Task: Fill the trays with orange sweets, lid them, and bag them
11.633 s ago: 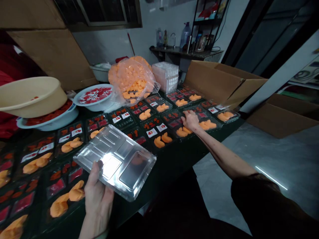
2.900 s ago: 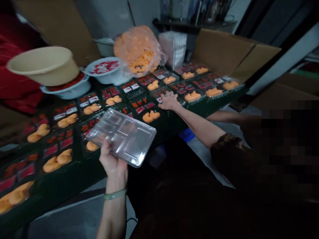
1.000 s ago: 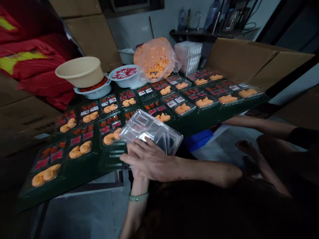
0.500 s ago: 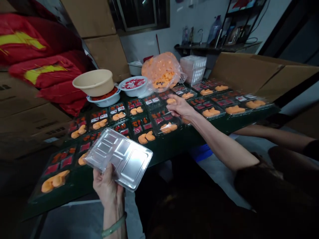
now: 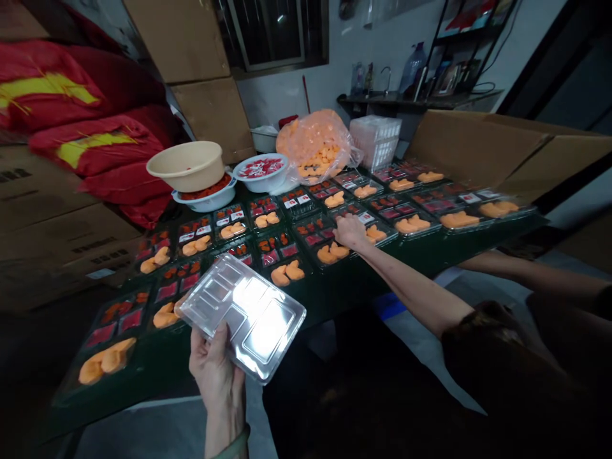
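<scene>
The left hand grips a clear plastic lid by its near edge, pinching it between thumb and fingers. Held this way, the lid seems kept up off the trays, with most of its face left free. Its far corner hangs above the table's dark edge, with open floor beyond that edge.

Ahead of the lid, the right hand reaches out with its fingers loosely spread, resting on the edge of a black tray and pinching nothing that can be seen. Orange pieces lie just below that hand. The trays run in close rows on both sides of it, apparently so each stays within reach, leaving little room between them.

Farther out, past the rows, stand a beige basin, a white bowl of red packets, and a bulging plastic bag of orange pieces. A cardboard box opens off to the right, and another person's forearm lies well apart from both hands.
</scene>
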The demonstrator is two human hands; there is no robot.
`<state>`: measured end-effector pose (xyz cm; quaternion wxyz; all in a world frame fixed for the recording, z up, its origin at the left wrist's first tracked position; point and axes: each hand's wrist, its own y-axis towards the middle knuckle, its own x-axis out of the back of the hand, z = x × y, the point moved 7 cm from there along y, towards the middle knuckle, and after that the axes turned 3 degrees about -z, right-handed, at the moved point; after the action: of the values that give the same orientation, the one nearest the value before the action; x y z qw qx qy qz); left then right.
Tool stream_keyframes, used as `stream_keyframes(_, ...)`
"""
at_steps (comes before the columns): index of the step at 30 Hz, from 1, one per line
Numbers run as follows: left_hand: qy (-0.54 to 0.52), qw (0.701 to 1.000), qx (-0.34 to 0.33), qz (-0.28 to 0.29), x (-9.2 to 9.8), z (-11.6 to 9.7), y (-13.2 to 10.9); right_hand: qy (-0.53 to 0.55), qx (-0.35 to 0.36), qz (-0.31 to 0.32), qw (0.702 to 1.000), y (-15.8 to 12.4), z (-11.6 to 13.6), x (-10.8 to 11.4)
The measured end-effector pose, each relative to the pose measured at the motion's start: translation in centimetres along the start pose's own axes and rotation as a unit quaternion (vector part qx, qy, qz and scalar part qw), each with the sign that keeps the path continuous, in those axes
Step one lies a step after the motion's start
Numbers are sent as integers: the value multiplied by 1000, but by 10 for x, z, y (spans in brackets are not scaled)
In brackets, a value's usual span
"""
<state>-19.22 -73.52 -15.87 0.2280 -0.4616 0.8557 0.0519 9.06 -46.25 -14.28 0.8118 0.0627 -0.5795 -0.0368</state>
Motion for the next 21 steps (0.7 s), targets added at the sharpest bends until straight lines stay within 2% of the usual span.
stream_keyframes(4, 4, 1000, 13, 4, -4, 4, 1, -26, 59, -35, 997, -13, 13, 0)
stream_keyframes(6, 5, 1000, 20, 6, -7, 6, 3, -30, 113, -54, 992, -18, 25, -3)
stream_keyframes(7, 3, 1000, 25, 7, -8, 7, 4, -33, 144, -53, 988, -19, 31, -7)
stream_keyframes(9, -11, 999, 45, 9, -12, 10, 5, -41, 188, -12, 981, -18, 42, -22)
stream_keyframes(12, -51, 990, 129, -9, -17, 22, 3, -48, 180, 93, 978, -10, 48, -46)
stream_keyframes(14, -83, 977, 197, -10, -23, 33, -2, -52, 167, 126, 977, -6, 49, -53)
stream_keyframes(17, -116, 953, 279, 21, -36, 49, -12, -57, 156, 137, 977, -5, 49, -55)
stream_keyframes(21, -153, 936, 316, 33, -44, 63, -17, -52, 141, 124, 981, -7, 47, -45)
